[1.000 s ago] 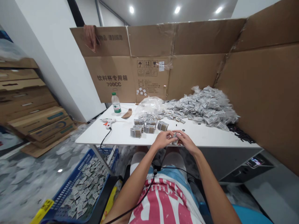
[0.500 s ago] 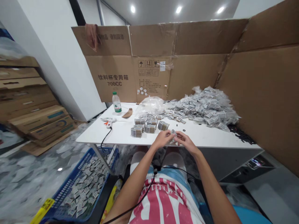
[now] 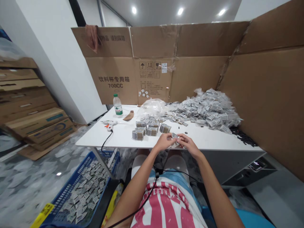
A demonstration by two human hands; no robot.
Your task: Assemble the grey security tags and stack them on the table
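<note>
At the table's front edge, a small grey slotted plate (image 3: 175,136) with a pointed end is pinched between my two hands. My left hand (image 3: 164,141) has closed fingers on its left side. From the other side, my right hand (image 3: 186,143) grips it with fingertips and thumb. Parts of the plate are hidden behind the fingers. Several neat stacks of similar plates (image 3: 152,130) stand just left of my hands. Behind them lie loose plates (image 3: 177,117). A small black ring (image 3: 186,132) rests on the white table beyond my right hand.
A heap of bagged plates (image 3: 213,107) and black pieces (image 3: 244,138) lie at right. A glue gun (image 3: 109,125), a bottle (image 3: 117,104) and a clear plastic bag (image 3: 153,107) sit at left and back. Cardboard walls (image 3: 199,71) enclose the table. A blue basket (image 3: 71,186) of plates stands below.
The whole view has shifted slightly. The plate between my hands has tilted a little, while both hands keep their hold in nearly the same place.
</note>
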